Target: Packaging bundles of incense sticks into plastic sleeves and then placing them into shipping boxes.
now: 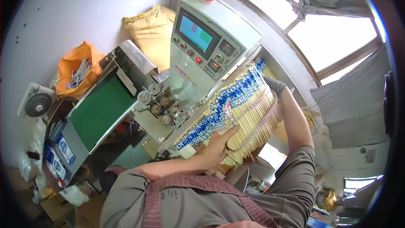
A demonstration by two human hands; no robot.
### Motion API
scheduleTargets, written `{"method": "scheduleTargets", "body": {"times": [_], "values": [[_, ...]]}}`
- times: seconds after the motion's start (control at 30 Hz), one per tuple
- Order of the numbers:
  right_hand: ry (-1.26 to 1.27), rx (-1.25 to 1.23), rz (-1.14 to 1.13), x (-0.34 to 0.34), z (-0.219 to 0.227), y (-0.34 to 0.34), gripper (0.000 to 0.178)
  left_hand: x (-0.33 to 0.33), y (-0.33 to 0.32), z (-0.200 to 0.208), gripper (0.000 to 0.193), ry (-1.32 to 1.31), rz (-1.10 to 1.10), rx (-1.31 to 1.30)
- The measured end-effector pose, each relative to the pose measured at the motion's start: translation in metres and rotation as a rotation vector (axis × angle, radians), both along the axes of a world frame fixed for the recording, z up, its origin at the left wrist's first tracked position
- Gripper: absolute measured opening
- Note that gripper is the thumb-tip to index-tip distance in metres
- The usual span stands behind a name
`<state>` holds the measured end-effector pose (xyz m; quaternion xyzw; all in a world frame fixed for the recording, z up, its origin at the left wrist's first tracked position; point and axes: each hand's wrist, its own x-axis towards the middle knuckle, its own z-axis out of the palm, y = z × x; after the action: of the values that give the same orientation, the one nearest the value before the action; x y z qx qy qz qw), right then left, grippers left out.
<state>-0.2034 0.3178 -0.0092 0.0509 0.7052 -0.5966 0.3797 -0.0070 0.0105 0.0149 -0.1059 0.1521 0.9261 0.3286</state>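
A large stack of thin pale-yellow sticks with blue-and-white patterned ends lies slantwise before me, against the machine's side. At its near end my left hand is bare and closed around the sticks, the thumb laid along the top. My right hand, in a dark grey glove, reaches round the far right side and clasps the stack there; its fingertips are partly hidden behind the sticks. Twisted cord-like bands cross the sticks. A small pale piece with red marks rests on top of them.
The white machine has a screen, buttons and a red domed top. Rollers sit beside a green conveyor belt. At left are an orange bag of scraps and a fan. A yellow sack stands behind.
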Motion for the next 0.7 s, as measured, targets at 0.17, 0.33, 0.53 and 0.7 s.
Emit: {"method": "scheduleTargets", "body": {"times": [0.17, 0.33, 0.53, 0.7], "values": [[0.105, 0.613, 0.078, 0.011, 0.056, -0.031, 0.075, 0.026, -0.011, 0.027, 0.035, -0.065, 0.03, -0.085], [0.557, 1.015, 0.193, 0.001, 0.058, -0.029, 0.053, 0.031, -0.023, 0.029, 0.025, -0.04, -0.01, -0.081], [0.94, 0.462, -0.242, 0.049, 0.05, -0.023, 0.024, 0.048, -0.037, 0.024, 0.025, 0.161, -0.03, -0.174], [0.994, 0.431, 0.187, 0.17, 0.117, -0.147, 0.025, 0.053, -0.058, 0.022, 0.032, -0.099, -0.001, -0.005]]}}
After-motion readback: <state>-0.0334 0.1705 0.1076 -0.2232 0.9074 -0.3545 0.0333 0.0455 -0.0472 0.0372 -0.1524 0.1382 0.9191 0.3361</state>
